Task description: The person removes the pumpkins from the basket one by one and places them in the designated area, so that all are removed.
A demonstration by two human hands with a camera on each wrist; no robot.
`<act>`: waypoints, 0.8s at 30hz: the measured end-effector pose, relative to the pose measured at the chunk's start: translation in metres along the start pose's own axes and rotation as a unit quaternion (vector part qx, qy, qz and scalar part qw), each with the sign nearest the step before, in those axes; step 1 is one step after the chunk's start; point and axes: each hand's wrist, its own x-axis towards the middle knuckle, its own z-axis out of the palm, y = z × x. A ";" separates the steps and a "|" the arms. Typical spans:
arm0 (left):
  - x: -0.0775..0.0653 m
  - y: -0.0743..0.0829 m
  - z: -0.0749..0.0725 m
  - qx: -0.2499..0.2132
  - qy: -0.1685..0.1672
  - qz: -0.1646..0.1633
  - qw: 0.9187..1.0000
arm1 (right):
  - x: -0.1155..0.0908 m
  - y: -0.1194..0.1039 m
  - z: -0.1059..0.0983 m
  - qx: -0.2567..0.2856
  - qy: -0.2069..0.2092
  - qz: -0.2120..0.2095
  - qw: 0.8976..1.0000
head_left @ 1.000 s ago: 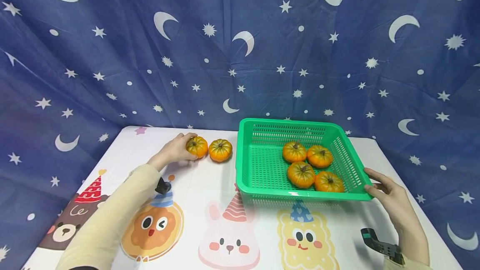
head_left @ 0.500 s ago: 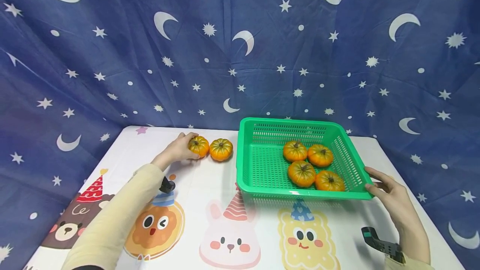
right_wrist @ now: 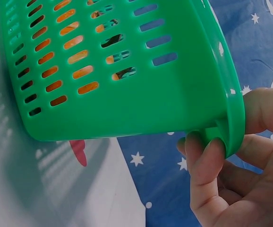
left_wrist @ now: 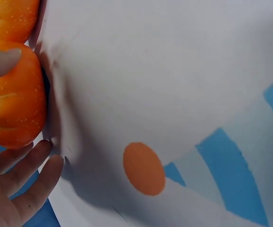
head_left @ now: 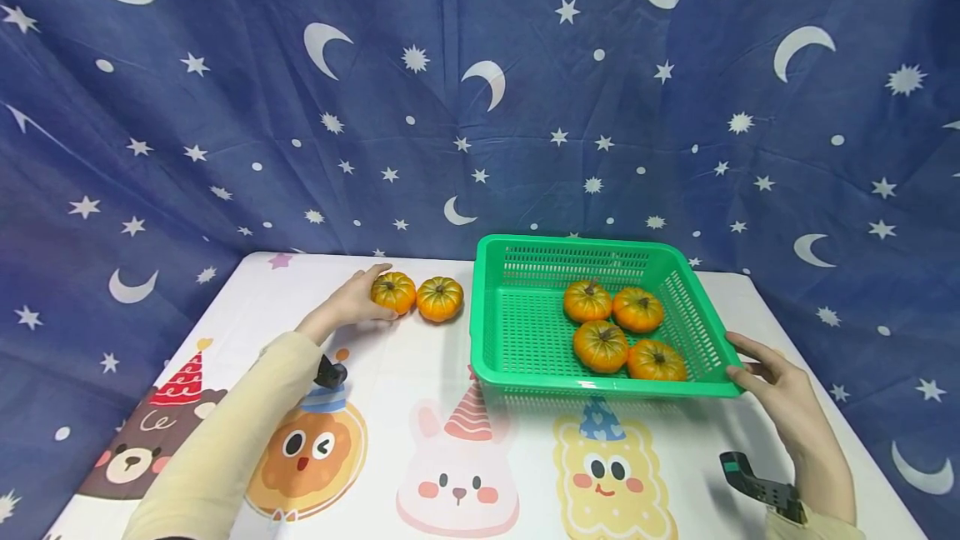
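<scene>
My left hand (head_left: 352, 301) grips the left one of two small orange pumpkins at the back left of the table, thumb on its near side and fingers reaching behind. That pumpkin (left_wrist: 21, 101) fills the left edge of the left wrist view, with the thumb pressed on its skin. Right beside it sits the second pumpkin (head_left: 440, 299). At the right, my right hand (head_left: 787, 394) holds the front right corner of a green plastic basket (head_left: 600, 389). In the right wrist view its fingers curl under the basket's rim (right_wrist: 233, 113).
Inside the basket, several pumpkins (head_left: 602, 347) are grouped toward the right side. A white tablecloth (head_left: 375, 448) with cartoon prints covers the table. Behind it hangs a blue curtain (head_left: 525, 173) with moons and stars.
</scene>
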 end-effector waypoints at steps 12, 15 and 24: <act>-0.011 -0.001 -0.007 -0.014 0.036 0.019 0.999 | 0.001 -0.001 0.001 -0.004 -0.003 0.004 1.000; -0.014 -0.001 -0.010 -0.019 0.044 0.019 0.999 | 0.000 -0.001 0.001 -0.003 0.000 0.000 1.000; -0.019 0.003 -0.019 -0.039 0.077 0.028 0.996 | 0.001 0.001 0.001 -0.002 0.004 -0.002 1.000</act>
